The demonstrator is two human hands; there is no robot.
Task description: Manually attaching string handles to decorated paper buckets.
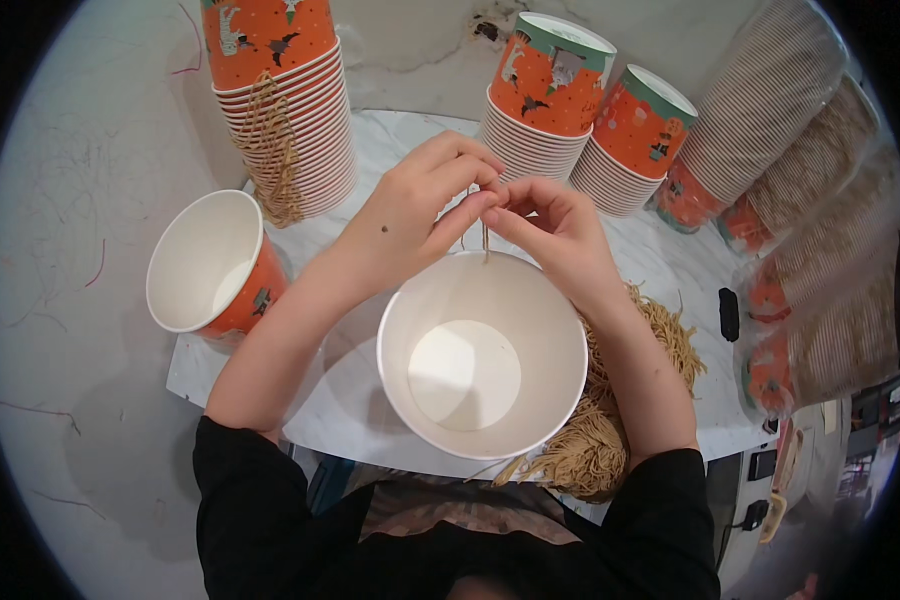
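Paper cup (482, 355), white inside, stood just below both hands; left hand (410, 215) and right hand (555, 230) pinched closed on a tan cord (486, 240) at its far rim, bundled cord (590, 450) under the right forearm for ready supply.

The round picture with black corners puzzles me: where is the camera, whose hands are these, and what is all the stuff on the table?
The camera sits on a person's head and looks down, so the wide lens bends the edges round. No machine here: both bare hands belong to that person. The left hand and right hand meet above a big white paper cup and pinch a thin tan string at its far rim. On the marble table lie a second open cup tipped at the left, stacks of orange cups behind, wrapped sleeves of cups at the right, and a bundle of tan strings near the person's right arm.
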